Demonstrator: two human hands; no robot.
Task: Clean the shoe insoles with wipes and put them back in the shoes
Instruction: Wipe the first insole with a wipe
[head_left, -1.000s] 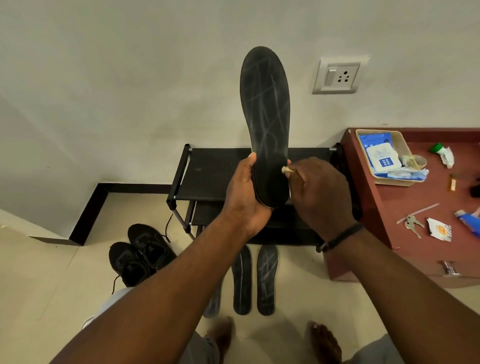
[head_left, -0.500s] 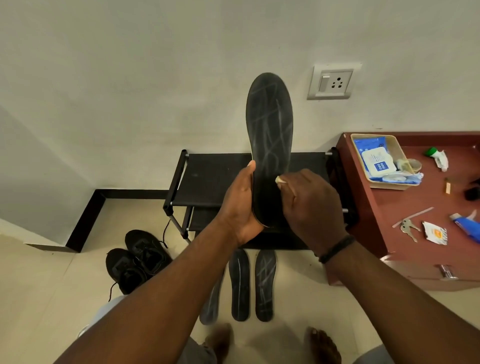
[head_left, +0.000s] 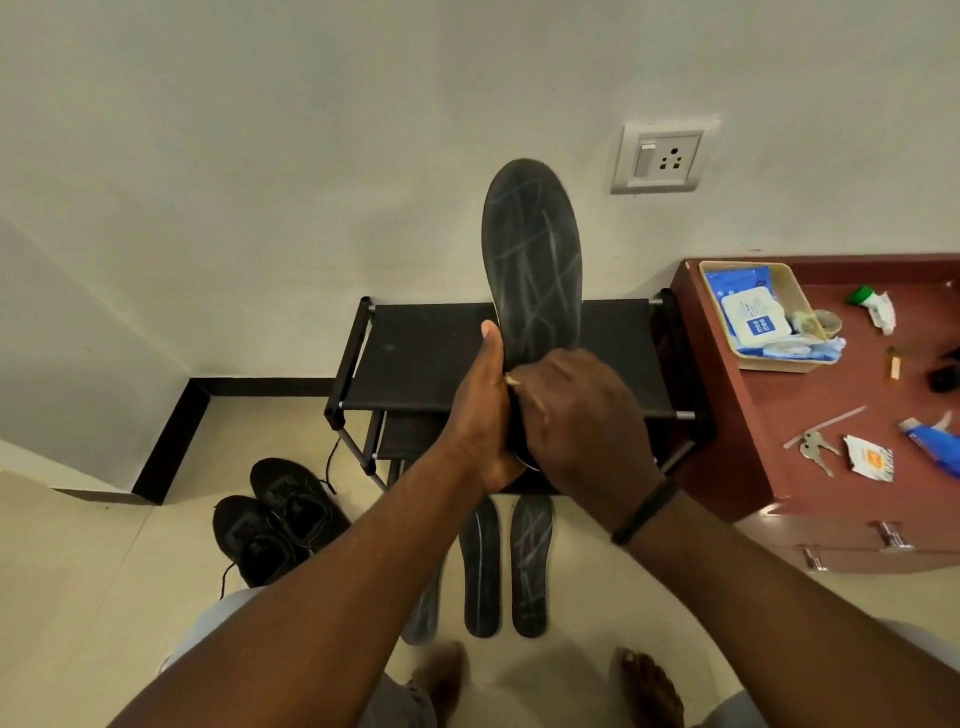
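A black insole (head_left: 532, 260) with pale streaks stands upright in front of me. My left hand (head_left: 480, 410) grips its heel end from the left, thumb along the edge. My right hand (head_left: 576, 421) covers the lower part of the insole, fingers curled round a small pale wipe (head_left: 513, 381) of which only a corner shows. Three more black insoles (head_left: 530, 566) lie side by side on the floor below. A pair of black shoes (head_left: 278, 519) sits on the floor to the left. A wipes pack (head_left: 756, 317) lies in a beige tray (head_left: 779, 364) on the right.
A black shoe rack (head_left: 421, 358) stands against the wall behind the insole. A brown cabinet (head_left: 852, 499) at right carries keys (head_left: 815, 449), a blue tube (head_left: 935, 441), a torn sachet (head_left: 870, 457) and small items. My bare feet (head_left: 649, 686) are near the floor insoles.
My right hand has slid down the insole from its middle toward the heel with the wipe. The insole sits lower in view as the camera tilted.
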